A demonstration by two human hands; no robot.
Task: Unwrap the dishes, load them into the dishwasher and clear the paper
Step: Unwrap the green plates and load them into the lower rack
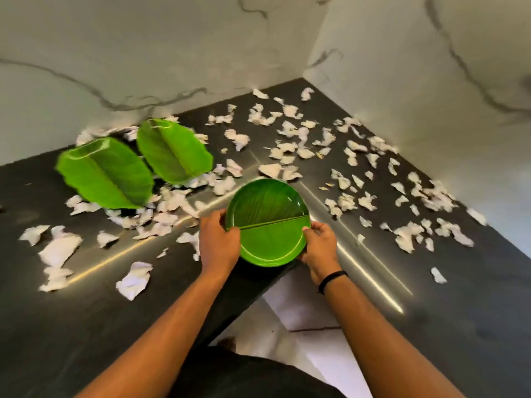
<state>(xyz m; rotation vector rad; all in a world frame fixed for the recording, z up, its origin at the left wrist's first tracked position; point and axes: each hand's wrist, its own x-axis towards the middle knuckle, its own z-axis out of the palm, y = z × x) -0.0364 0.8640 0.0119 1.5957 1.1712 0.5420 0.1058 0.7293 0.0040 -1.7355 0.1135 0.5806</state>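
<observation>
A round green plate (pixel 268 219) with a leaf pattern and a centre ridge sits at the inner corner of the dark L-shaped counter (pixel 57 326). My left hand (pixel 219 242) grips its left rim and my right hand (pixel 320 247) grips its right rim, thumbs on top. Two leaf-shaped green dishes lie unwrapped at the back left: the nearer one (pixel 106 173) and the farther one (pixel 173 150). Torn white paper scraps (pixel 290 150) are scattered over the whole counter.
Marble-look walls (pixel 431 81) close the counter at the back and right. A larger crumpled paper piece (pixel 133 280) lies near the front edge on the left. White floor (pixel 301 311) shows below the counter's inner corner, by my dark clothing.
</observation>
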